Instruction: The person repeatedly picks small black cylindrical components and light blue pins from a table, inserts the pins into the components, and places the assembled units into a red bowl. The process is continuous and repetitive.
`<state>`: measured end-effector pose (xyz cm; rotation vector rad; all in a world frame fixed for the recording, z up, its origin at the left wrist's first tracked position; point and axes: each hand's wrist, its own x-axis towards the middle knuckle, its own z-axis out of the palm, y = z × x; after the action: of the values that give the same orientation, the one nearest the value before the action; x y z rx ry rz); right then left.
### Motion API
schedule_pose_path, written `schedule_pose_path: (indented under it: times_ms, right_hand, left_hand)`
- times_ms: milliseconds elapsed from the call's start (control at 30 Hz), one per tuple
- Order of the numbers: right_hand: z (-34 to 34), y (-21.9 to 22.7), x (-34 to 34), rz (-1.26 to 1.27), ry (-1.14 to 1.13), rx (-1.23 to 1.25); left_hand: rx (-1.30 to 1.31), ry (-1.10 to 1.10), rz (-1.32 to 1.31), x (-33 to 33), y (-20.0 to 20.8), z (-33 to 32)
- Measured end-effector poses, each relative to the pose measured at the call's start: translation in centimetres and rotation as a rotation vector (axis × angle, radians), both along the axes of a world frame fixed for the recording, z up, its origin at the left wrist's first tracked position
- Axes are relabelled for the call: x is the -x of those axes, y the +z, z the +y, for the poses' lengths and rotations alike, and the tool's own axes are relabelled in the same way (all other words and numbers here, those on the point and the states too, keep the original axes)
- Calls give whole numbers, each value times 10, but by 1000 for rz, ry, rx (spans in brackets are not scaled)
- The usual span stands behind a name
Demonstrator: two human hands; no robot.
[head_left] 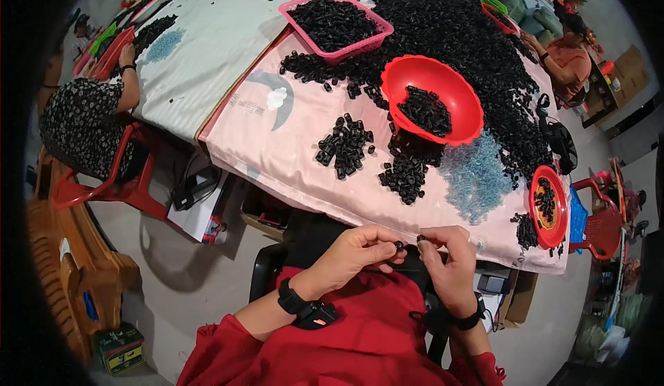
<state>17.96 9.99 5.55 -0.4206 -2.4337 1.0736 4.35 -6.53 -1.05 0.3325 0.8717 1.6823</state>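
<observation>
At the table's near edge, my left hand (368, 251) pinches a small black plastic part (399, 245) between thumb and fingers. Close beside it on the right, my right hand (446, 254) is closed on another small dark piece (421, 239), partly covered by the fingertips. Beyond my hands lie two small heaps of black parts, one on the left (344, 145) and one nearer the middle (404, 177). To their right spreads a pile of clear bluish pieces (477, 178). A scalloped red bowl (460, 81) behind them holds more black parts.
A pink basket (382, 34) full of black parts stands farther back, beside a large black heap (449, 19). A red oval tray (561, 209) sits at the right edge. People work at the left (83, 120) and right (570, 61). A red chair (142, 192) stands left.
</observation>
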Motion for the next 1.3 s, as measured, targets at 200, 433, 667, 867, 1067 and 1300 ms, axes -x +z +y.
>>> schedule_pose_path:
  times_ms: [200,433,667,867,1067,1300]
  right_hand:
    - [-5,2,-1,19,71,-99]
    - [-8,-4,2,65,81,-269]
    - [-11,-6,4,57,72,-258]
    - [-13,-9,4,75,63,-233]
    - [-13,-8,5,88,71,-250]
    - [-18,-7,4,62,7,-162]
  left_hand:
    - [40,42,91,-3,0,1]
    - [72,29,169,-3,3,1]
    - [100,28,190,-3,2,1]
    - [65,50,206,-6,0,3]
    - [63,59,229,-5,6,2]
    - [49,112,209,-9,6,2]
